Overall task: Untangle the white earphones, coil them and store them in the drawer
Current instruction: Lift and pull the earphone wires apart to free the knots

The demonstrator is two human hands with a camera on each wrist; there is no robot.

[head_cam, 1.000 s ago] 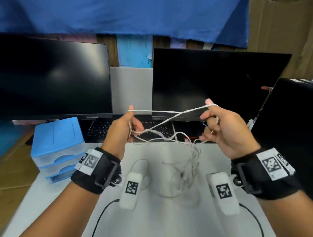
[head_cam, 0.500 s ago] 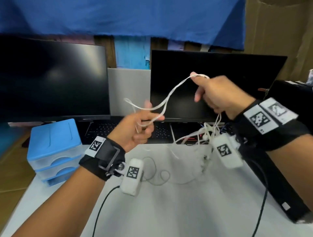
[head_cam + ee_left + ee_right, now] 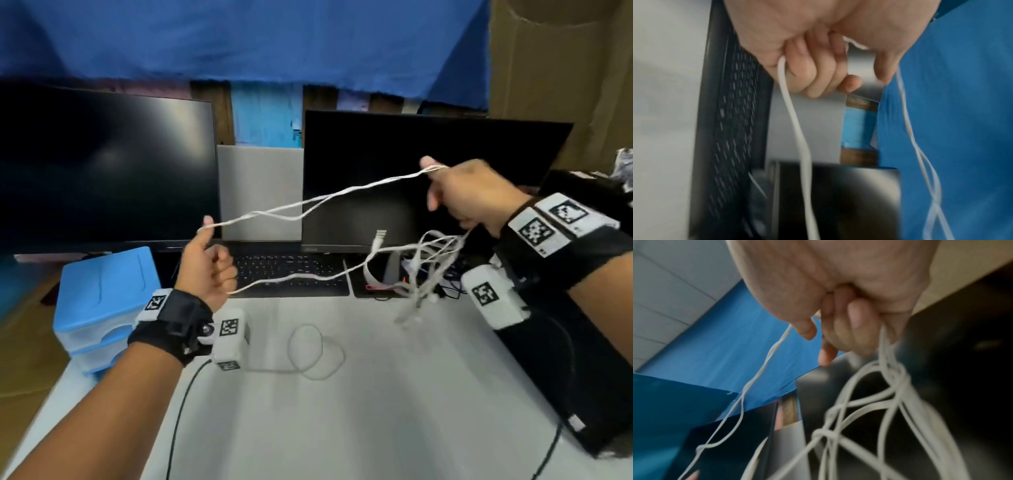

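Before me, two dark monitors stand behind a black keyboard; blue cloth hangs above my grey bench.

White earphones, blue drawer unit, black monitors, B&W checker tags on wristbands.

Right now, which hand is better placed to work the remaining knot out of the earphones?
Left. The right hand grips the knotted bundle of the white earphones hanging beneath it, so it serves as anchor. The left hand holds only single strands, which it could probably release to pick at the knot.
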